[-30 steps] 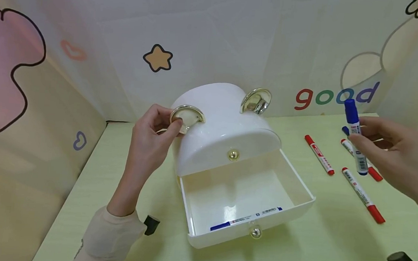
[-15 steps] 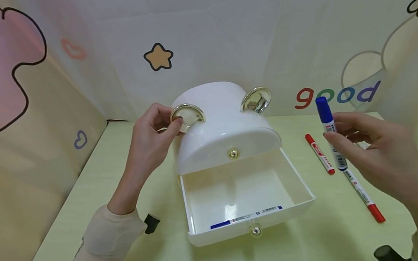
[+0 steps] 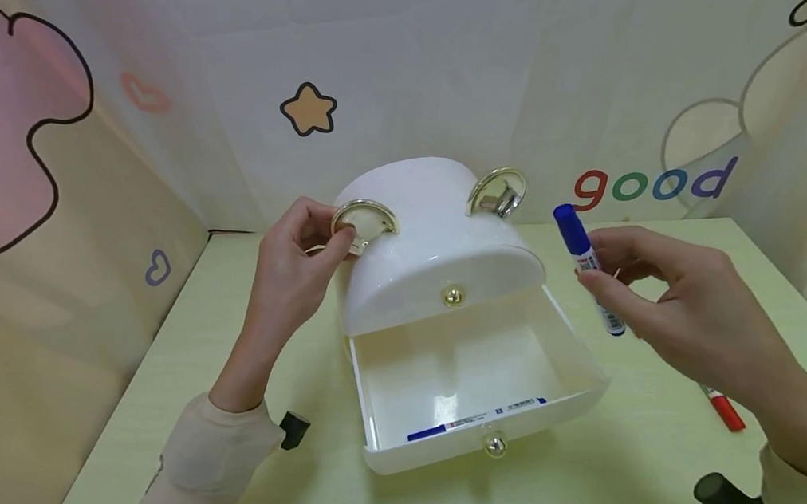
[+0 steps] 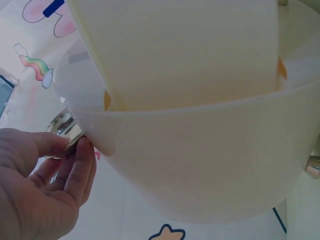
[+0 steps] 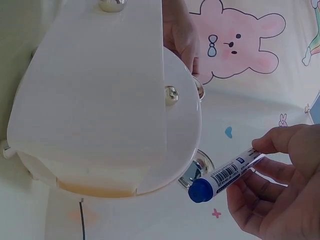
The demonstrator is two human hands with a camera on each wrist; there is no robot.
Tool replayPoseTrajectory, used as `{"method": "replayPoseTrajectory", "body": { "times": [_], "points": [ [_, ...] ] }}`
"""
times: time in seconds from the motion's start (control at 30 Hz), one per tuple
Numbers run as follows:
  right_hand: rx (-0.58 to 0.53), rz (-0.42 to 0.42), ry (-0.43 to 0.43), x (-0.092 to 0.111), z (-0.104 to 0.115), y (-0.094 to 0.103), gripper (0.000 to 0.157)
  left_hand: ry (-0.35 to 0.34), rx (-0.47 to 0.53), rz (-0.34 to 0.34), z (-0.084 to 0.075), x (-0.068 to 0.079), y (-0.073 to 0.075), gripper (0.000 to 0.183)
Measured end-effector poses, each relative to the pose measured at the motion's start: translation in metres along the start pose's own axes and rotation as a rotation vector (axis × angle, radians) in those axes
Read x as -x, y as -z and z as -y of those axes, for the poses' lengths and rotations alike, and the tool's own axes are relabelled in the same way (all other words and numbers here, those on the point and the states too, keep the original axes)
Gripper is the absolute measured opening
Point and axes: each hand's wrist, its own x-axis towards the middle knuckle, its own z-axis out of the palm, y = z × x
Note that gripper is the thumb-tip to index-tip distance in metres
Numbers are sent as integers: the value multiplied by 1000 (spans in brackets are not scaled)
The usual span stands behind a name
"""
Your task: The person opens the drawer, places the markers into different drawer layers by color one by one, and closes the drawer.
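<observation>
My left hand (image 3: 294, 266) pinches the gold ear-shaped piece (image 3: 367, 204) on the left of a white rounded storage box (image 3: 419, 197). The left wrist view also shows the thumb and fingers on that ear (image 4: 65, 145). The box's lower drawer (image 3: 470, 346) is pulled out, with a slim blue-capped marker (image 3: 468, 423) lying along its front wall. Between thumb and fingers, my right hand (image 3: 680, 304) holds a blue whiteboard marker (image 3: 573, 230), tilted, blue cap up, above the table right of the drawer. In the right wrist view the marker's blue end (image 5: 201, 191) points towards the box.
A red-capped marker (image 3: 726, 411) lies on the pale green table (image 3: 238, 334), partly hidden under my right forearm. Another gold ear (image 3: 498, 192) tops the box's right side. A round knob (image 3: 495, 446) projects from the drawer front. A printed cloth (image 3: 419, 69) stands behind.
My right hand has moved left with the blue marker, from over the red markers towards the drawer, hiding most of those markers. My left hand stays on the ear.
</observation>
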Motion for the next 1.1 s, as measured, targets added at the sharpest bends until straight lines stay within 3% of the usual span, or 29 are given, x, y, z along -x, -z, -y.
{"method": "replayPoseTrajectory", "body": {
  "times": [0.2, 0.4, 0.83, 1.1],
  "points": [
    [-35, 57, 98, -2, 6, -12, 28, -1, -11, 4, 1, 0, 1, 14],
    [-79, 124, 125, -1, 7, -25, 26, 3, -7, 6, 2, 0, 1, 14],
    [-171, 291, 135, 7, -1, -45, 23, 14, -1, 11, 2, 1, 0, 13],
    [-180, 462, 48, 12, -1, -51, 14, 23, 3, 12, 5, 3, -2, 12]
  ]
}}
